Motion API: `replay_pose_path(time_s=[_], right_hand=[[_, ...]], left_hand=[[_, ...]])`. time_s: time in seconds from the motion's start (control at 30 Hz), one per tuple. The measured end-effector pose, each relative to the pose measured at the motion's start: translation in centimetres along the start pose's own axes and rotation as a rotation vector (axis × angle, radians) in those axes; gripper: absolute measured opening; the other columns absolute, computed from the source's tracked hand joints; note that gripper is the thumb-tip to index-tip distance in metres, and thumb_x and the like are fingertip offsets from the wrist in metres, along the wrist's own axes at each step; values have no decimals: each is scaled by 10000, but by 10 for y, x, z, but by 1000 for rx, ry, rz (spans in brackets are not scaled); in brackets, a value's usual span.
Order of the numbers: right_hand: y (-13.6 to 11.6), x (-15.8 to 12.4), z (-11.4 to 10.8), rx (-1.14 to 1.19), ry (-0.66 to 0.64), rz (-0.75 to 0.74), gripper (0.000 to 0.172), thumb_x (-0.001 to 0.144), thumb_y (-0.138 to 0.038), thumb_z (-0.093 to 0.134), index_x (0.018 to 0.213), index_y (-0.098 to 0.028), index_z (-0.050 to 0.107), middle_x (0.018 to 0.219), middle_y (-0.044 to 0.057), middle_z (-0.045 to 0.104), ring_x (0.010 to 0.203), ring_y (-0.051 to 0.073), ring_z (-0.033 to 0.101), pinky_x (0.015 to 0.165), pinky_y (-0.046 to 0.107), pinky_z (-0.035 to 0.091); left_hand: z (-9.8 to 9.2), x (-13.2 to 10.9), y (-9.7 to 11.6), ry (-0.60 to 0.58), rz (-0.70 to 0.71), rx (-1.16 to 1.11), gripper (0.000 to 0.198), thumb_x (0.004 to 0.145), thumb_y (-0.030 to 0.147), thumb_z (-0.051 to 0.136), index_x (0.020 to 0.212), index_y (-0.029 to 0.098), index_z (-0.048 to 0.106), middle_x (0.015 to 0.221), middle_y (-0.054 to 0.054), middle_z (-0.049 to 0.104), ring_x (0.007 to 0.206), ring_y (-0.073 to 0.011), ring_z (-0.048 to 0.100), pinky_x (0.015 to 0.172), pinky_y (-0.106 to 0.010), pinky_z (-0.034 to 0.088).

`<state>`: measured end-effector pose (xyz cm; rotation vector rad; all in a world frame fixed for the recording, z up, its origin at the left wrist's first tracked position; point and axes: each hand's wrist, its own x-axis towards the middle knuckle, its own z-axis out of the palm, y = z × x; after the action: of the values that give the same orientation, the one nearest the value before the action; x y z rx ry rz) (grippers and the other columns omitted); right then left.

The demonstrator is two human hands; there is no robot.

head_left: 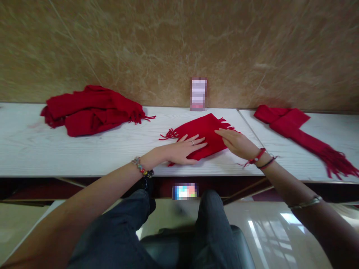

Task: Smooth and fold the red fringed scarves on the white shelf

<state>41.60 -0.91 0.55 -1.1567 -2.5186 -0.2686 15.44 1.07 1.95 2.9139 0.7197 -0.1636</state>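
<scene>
A red scarf (209, 132) with fringed ends lies folded on the white wood-grain table in front of me. My left hand (183, 149) rests flat on its near left part, fingers spread, a ring on one finger. At the scarf's right side, my right hand (235, 142) touches the cloth with its fingers stretched out and held together; the thumb side is partly hidden. Fringe shows at the scarf's left corner and along its upper right edge, partly beneath my right hand.
A second red scarf (92, 110) lies bunched at the left. Another red scarf (291, 125) lies loosely folded at the right, past a table seam. An upright blurred phone-like object (198, 94) leans at the marble wall (168, 45). A blurred screen (185, 191) shows below the table's front edge.
</scene>
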Motion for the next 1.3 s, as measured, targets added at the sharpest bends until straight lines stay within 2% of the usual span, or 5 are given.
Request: replay_pose_path(time_s=[0.2,0.33,0.57,0.9,1.3], right_hand=[[11,65,23,-114,-93,190,464,948,-304,366,1361,-116,464,1409,165,481,1334,305,394,1018,543,406],[22,71,47,-164,-198,170,440,956,-334,359,1325,-145,507,1402,147,494,1346,298,374,1030,535,393],[21,74,33,-246,-182,388,463,926,-228,378,1367,-120,469,1473,172,389,1343,359,360,1012,593,384],[8,91,49,-160,-295,303,513,978,-322,296,1432,-101,386,1490,164,361,1369,300,337,1076,482,339],[-43,59,38,-148,-333,290,636,942,-517,295,1465,-157,334,1528,116,296,1402,318,264,1094,565,271]], left_hand=[[-12,22,-16,191,-277,-22,572,976,463,235,1461,167,301,1534,-123,284,1429,-255,201,1130,-481,201],[3,34,-20,89,-416,-3,777,898,589,357,1488,107,204,1558,-190,153,1438,-354,88,1109,-562,198],[7,34,-32,44,-365,-80,852,868,637,362,1505,125,123,1572,-183,30,1444,-338,-15,1125,-570,127],[23,22,-74,176,-352,-43,701,935,520,325,1508,168,127,1579,-125,119,1452,-290,41,1144,-516,138],[20,14,-77,132,-444,-39,753,914,550,350,1516,173,101,1583,-87,96,1451,-299,32,1160,-474,105]])
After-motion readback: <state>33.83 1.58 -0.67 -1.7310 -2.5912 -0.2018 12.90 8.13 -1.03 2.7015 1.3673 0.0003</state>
